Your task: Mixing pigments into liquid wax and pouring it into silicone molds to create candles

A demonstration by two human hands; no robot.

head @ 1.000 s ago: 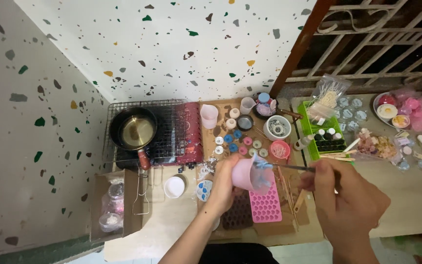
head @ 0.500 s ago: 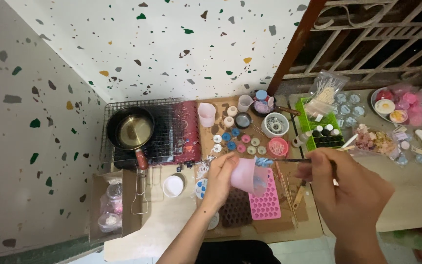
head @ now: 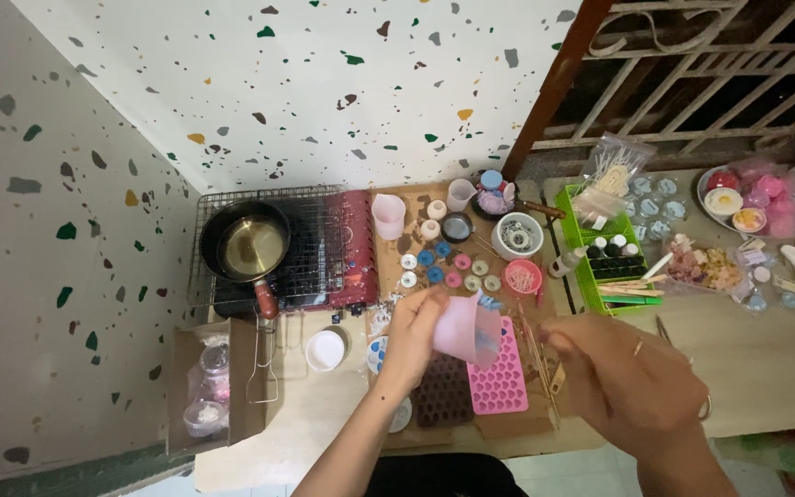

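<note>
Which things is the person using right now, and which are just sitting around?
In use:
left hand
pink cup, tilted in that hand
pink mould, under the cup
right hand, blurred

Lying about:
pan on the grill
green tray of bottles
brown mould
white lid
</note>
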